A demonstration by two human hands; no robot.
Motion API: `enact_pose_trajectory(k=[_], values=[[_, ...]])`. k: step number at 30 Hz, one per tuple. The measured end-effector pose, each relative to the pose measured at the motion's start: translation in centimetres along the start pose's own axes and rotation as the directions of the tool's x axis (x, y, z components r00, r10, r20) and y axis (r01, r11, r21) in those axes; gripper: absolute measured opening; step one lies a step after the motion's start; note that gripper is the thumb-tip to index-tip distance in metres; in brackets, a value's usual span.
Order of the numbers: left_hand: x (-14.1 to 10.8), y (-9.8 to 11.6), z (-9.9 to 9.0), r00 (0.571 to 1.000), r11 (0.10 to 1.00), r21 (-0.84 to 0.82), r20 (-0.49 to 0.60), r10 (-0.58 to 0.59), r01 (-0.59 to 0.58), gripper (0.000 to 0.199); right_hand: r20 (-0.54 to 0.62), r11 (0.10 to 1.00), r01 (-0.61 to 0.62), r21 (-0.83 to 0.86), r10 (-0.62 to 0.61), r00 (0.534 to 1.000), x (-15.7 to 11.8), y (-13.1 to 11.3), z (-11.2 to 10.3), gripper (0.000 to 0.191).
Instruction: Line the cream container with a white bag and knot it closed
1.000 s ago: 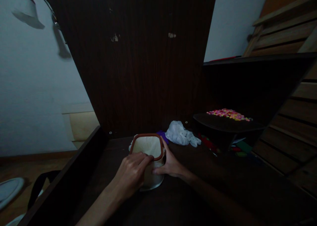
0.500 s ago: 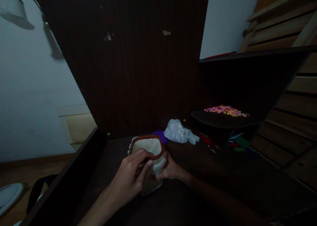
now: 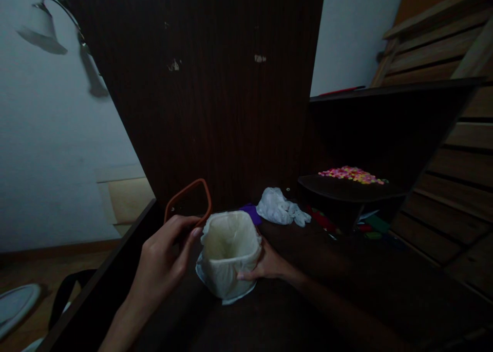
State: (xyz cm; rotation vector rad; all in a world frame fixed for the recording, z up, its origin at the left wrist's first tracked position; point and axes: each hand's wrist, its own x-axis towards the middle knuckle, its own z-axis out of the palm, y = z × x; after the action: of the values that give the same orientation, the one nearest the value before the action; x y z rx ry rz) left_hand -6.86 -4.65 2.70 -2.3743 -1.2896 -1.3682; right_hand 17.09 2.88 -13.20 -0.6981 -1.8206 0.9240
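Observation:
My left hand (image 3: 165, 252) pinches a brown, rounded-square rim ring (image 3: 208, 195), held up to the left of a small bin and apart from it. The bin (image 3: 231, 277) stands on the dark desk, lined with a thin whitish plastic bag (image 3: 234, 239) whose edge is folded down over the outside. Wrapped around the bin's right side is my right hand (image 3: 267, 262), its thumb on the front and its other fingers mostly hidden behind.
Behind the bin lie a crumpled white plastic bag (image 3: 275, 205) and something purple (image 3: 251, 213). Small colourful pieces (image 3: 352, 174) cover a corner shelf (image 3: 346, 190) at right. A raised board (image 3: 103, 270) edges the desk's left side.
My left hand has lifted the brown ring off the bin's top and carried it left. The bag's folded edge now shows all round the opening. My right hand still holds the bin.

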Motion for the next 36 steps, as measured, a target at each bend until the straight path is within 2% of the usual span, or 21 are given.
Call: enact_pose_trajectory(k=[4, 7, 9, 12, 17, 20, 22, 25, 27, 31, 36], values=[[-5.2, -3.3, 1.1, 0.993, 0.992, 0.063, 0.01, -0.114, 0.113, 0.025, 0.053, 0.999, -0.046, 0.025, 0.045, 0.998, -0.6, -0.5, -0.9, 0.115], [-9.3, -5.3, 2.1, 0.98, 0.976, 0.103, 0.042, -0.197, 0.191, 0.032, 0.067, 0.991, -0.111, 0.078, 0.106, 0.992, -1.0, -0.9, -1.5, 0.131], [-11.3, -6.2, 2.5, 0.979, 0.976, 0.115, 0.059, -0.193, 0.185, 0.037, 0.064, 0.981, -0.162, 0.11, 0.156, 0.986, -1.3, -1.3, -1.9, 0.144], [-13.4, -7.4, 2.7, 0.969, 0.972, 0.12, 0.115, -0.217, 0.204, 0.04, 0.06, 0.977, -0.18, 0.119, 0.174, 0.983, -1.6, -2.1, -2.5, 0.153], [-15.5, -9.2, 3.2, 0.97, 0.965, 0.213, 0.153, -0.187, 0.152, 0.047, 0.037, 0.975, -0.135, 0.178, 0.131, 0.991, -1.8, -3.6, -3.4, 0.147], [-16.3, -9.7, 3.6, 0.969, 0.963, 0.252, 0.201, -0.146, 0.093, 0.044, -0.003, 0.978, -0.088, 0.189, 0.09, 0.996, -1.5, -4.2, -3.8, 0.127], [-16.7, -9.7, 3.8, 0.961, 0.963, 0.255, 0.234, -0.146, 0.085, 0.041, -0.091, 0.996, -0.027, 0.084, 0.034, 0.995, -1.1, -4.8, -4.0, 0.095], [-17.1, -9.9, 4.0, 0.964, 0.963, 0.265, 0.236, -0.124, 0.059, 0.038, -0.227, 0.986, 0.05, -0.157, -0.085, 0.97, -0.1, -5.8, -4.3, 0.039], [-17.3, -10.1, 4.1, 0.962, 0.96, 0.274, 0.244, -0.119, 0.05, 0.038, -0.254, 0.956, 0.089, -0.281, -0.163, 0.953, 0.8, -6.6, -4.4, 0.017], [-17.5, -10.2, 4.1, 0.946, 0.951, 0.302, 0.287, -0.15, 0.059, 0.032, -0.251, 0.923, 0.142, -0.357, -0.241, 0.937, 2.4, -8.1, -4.7, 0.011], [-17.1, -9.7, 3.9, 0.941, 0.947, 0.296, 0.265, -0.209, 0.126, 0.034, -0.268, 0.934, 0.18, -0.31, -0.268, 0.926, 4.2, -10.6, -4.9, 0.011]])
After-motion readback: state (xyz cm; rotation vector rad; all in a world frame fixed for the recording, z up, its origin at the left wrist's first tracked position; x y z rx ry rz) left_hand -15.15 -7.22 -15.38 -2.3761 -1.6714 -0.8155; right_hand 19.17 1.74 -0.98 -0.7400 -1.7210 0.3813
